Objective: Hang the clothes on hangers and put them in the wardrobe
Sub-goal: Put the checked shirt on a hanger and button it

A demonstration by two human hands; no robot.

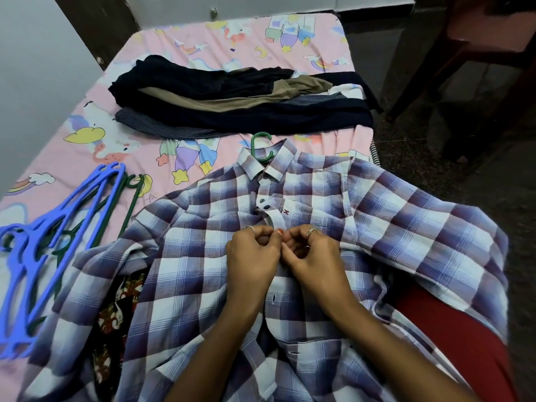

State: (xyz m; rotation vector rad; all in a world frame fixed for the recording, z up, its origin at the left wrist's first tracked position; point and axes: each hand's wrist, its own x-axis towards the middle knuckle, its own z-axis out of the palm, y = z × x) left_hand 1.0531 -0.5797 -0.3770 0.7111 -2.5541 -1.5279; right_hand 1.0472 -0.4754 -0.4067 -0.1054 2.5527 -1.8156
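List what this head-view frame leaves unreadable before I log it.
- Green hanger: only the hook shows; the plaid shirt covers the rest.
- Button being worked: hidden by left hand and right hand.
- Printed garment: mostly under the shirt.
- Wardrobe: not in view.

The hanger (262,146) was hidden inside the shirt (203,256) except for its hook. The button was concealed by the fingers (268,233). A patterned cloth (116,311) was mostly covered. The shirt's hem was cut off below.
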